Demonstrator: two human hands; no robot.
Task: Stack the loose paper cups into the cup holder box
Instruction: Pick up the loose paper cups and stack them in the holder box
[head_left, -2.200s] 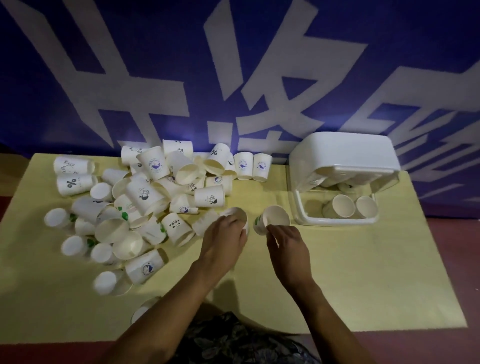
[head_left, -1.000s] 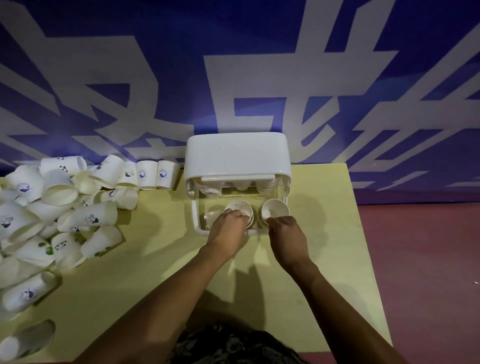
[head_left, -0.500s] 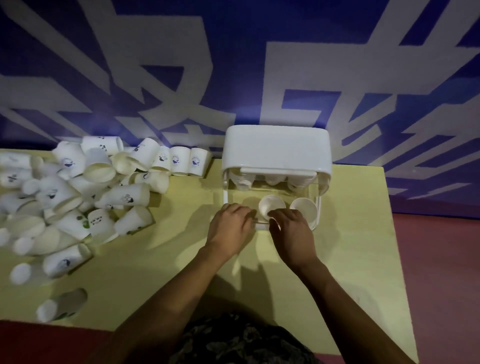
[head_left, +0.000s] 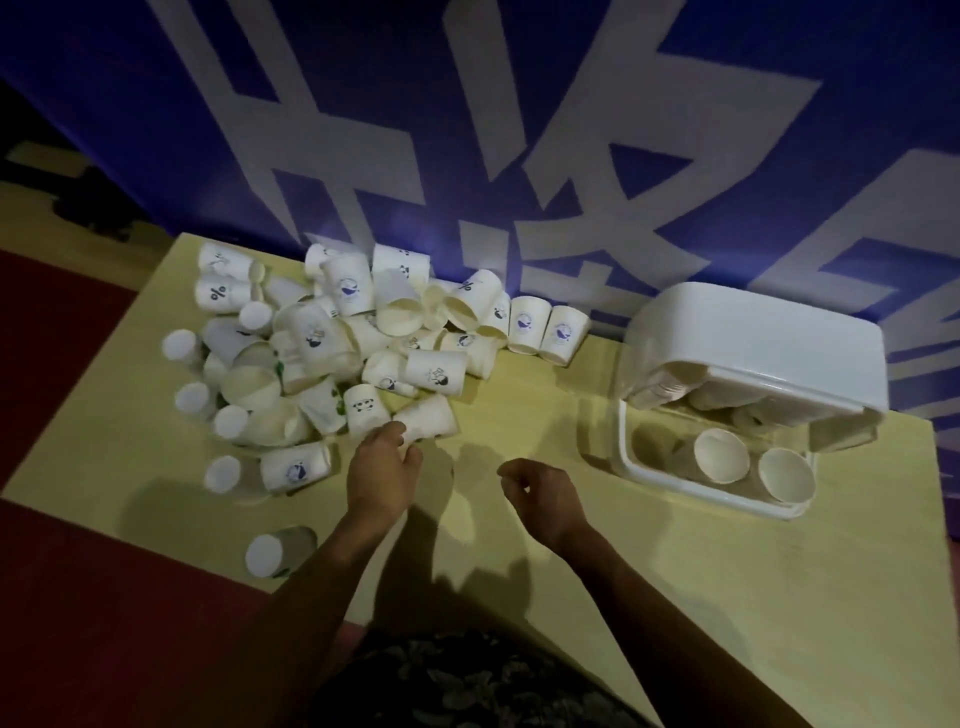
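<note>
Half a second ago both your hands were at the front of the cup holder box (head_left: 691, 483); now they have pulled back to mid-frame, and the box sits at the right with two upright cups (head_left: 721, 456) in its open tray. Your left hand (head_left: 382, 470) reaches toward the pile of loose paper cups (head_left: 332, 358) at centre left, fingertips just touching a cup lying on its side (head_left: 428, 418), without closing round it. Your right hand (head_left: 540, 493) hovers over the yellow table (head_left: 727, 597), fingers loosely curled and empty. One stray cup (head_left: 278, 553) lies at the table's lower left edge.
</note>
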